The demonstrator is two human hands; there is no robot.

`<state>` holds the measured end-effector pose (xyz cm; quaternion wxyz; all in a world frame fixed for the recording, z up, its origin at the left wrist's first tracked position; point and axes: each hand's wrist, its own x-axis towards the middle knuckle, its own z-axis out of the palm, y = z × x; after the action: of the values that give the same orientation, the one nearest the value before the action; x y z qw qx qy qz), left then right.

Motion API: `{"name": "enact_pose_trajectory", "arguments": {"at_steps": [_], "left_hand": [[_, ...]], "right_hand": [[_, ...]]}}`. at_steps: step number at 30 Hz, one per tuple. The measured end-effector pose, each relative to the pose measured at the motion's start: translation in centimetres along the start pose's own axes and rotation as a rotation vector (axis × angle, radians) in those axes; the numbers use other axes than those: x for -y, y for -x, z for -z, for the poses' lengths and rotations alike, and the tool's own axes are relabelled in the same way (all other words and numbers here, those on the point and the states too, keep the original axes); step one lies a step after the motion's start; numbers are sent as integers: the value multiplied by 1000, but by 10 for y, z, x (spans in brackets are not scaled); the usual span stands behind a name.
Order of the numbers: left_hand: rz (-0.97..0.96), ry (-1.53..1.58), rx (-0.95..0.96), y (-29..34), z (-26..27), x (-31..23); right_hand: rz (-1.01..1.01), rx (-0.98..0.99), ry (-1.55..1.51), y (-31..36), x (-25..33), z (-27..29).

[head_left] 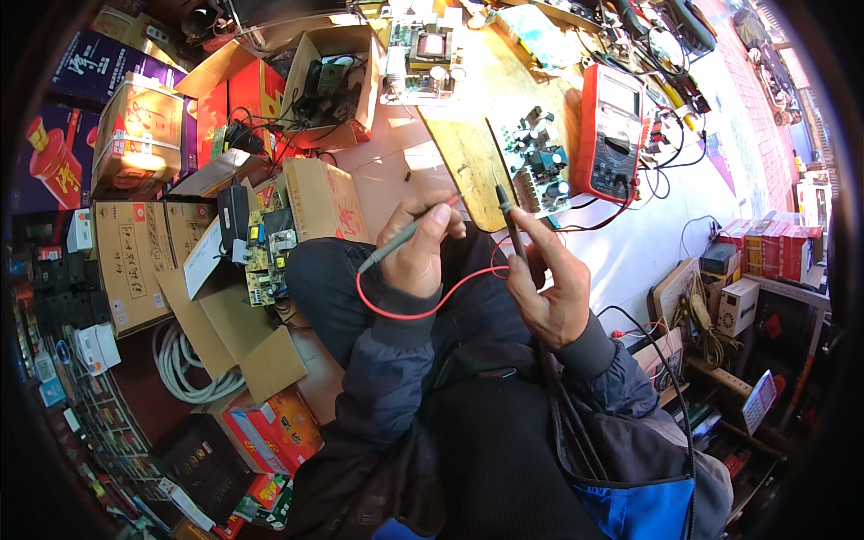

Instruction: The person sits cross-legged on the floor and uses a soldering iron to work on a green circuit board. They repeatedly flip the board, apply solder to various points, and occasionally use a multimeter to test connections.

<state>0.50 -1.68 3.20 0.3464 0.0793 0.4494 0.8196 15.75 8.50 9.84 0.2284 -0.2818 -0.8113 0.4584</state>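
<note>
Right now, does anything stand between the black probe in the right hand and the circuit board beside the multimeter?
Nothing visible does: in view, the black probe ends just left of the circuit board, the left hand farther left.

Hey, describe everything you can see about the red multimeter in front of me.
The multimeter has a red, plastic-looking border around a dark grey face, with a pale rectangular screen toward its far end. It lies face up, its long side running away from you, just right of a circuit board. Leads emerge at its near end. Any reading is too unclear to tell. Neither hand touches it.
</note>
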Motion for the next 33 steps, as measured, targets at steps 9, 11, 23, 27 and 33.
{"name": "enact_pose_trajectory", "arguments": {"at_steps": [9, 11, 23, 27, 33], "left_hand": [[-424, -929, 220, 69, -39, -2], [-364, -999, 320, 77, -43, -5], [-233, -833, 364, 110, -49, -21], [-164, -736, 217, 101, -42, -30], [-155, -677, 185, 88, -53, -29]], "right_hand": [[-292, 198, -630, 56, -1, 12], [-308, 214, -779, 63, -2, 14], [-175, 71, -729, 86, -7, 51], [-149, -228, -635, 74, -16, 91], [20, -728, -299, 9, -50, 170]]}}
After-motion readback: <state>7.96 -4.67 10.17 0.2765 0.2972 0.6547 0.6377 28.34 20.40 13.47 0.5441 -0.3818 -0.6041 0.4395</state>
